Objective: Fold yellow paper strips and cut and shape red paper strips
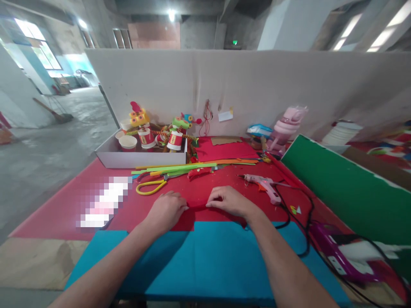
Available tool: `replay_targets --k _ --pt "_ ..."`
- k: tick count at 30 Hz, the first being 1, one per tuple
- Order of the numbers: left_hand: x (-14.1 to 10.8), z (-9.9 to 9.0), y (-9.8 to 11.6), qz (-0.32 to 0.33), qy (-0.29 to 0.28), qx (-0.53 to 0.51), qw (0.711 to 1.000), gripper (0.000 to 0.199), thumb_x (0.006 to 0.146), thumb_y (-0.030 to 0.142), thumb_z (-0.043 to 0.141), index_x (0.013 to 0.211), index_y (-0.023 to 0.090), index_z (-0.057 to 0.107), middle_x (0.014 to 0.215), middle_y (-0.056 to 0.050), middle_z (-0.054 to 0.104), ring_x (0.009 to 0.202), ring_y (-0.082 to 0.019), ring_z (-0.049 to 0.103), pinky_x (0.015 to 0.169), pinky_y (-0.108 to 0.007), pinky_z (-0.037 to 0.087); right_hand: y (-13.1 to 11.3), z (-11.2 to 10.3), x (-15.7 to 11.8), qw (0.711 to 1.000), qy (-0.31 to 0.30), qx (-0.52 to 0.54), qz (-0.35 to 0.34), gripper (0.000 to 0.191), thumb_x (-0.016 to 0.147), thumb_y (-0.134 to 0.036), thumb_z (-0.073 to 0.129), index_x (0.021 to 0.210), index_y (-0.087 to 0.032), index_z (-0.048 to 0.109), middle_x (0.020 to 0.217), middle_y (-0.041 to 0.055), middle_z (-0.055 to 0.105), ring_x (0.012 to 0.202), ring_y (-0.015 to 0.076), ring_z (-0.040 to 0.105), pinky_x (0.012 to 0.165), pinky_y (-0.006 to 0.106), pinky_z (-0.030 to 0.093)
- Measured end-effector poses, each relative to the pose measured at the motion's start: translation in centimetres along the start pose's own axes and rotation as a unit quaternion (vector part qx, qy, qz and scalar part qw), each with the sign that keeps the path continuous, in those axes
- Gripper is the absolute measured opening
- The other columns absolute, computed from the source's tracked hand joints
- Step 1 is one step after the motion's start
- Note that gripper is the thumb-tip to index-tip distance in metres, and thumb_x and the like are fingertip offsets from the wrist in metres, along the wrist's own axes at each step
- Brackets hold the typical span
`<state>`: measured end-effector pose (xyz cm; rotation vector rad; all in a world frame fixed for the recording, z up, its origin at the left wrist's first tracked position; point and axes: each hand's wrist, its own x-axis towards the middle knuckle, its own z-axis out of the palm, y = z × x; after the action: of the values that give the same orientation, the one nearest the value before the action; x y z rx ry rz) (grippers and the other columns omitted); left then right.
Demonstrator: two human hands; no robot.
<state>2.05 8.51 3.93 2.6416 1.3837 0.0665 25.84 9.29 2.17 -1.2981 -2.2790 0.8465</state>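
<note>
Above the near part of the table, my left hand (167, 209) and my right hand (228, 200) pinch the two ends of a narrow red paper strip (197, 207). It spans the short gap between my fingertips, and its red nearly merges with the red sheet below. Just beyond my left hand lie scissors (150, 187) with yellow handles. Several coloured strips (180, 170), green, yellow and orange, stretch across behind them. A small red wrapped piece (199, 172) lies by the strips. To the right of my right hand rests a pink glue gun (261, 183), its small light lit.
A white box (141, 160) holds paper cups and cup figures at the back left. Green board (346, 205) stands along the right side. Black cables run near a purple device (343, 252). A blurred bright object (107, 203) lies left; blue sheets (205, 265) cover the front.
</note>
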Motion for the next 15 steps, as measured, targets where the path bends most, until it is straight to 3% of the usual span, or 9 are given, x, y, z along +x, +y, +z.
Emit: replay_targets --k 4,8,15 --pt "0.6 0.2 -0.2 -0.048 0.000 -0.032 0.998 0.028 0.092 0.030 0.044 0.083 0.018 0.068 0.091 -0.007 0.069 0.088 -0.020 0.061 0.073 -0.028 0.042 0.0 0.2 0.2 0.998 0.016 -0.017 0.050 0.023 0.083 -0.036 0.062 0.072 -0.018 0.073 0.070 0.0007 0.068 0.066 0.0134 0.058 0.058 0.024 0.034" --pt "1.2 0.2 0.2 -0.066 -0.027 0.011 0.997 0.026 0.091 0.029 0.044 0.084 0.019 0.067 0.093 -0.009 0.070 0.092 -0.023 0.063 0.075 -0.032 0.043 -0.4 0.5 0.4 0.991 0.037 -0.070 0.109 0.024 0.079 -0.040 0.066 0.067 -0.019 0.070 0.064 0.0004 0.067 0.062 0.0134 0.056 0.054 0.025 0.028" --pt "1.7 0.4 0.3 -0.083 -0.046 0.051 0.994 0.032 0.092 0.032 0.039 0.089 0.017 0.066 0.096 -0.012 0.070 0.092 -0.026 0.066 0.074 -0.036 0.046 -1.6 0.6 0.6 0.972 0.046 -0.188 0.137 0.022 0.082 -0.041 0.065 0.071 -0.022 0.068 0.074 0.0017 0.069 0.068 0.0148 0.057 0.055 0.027 0.025"
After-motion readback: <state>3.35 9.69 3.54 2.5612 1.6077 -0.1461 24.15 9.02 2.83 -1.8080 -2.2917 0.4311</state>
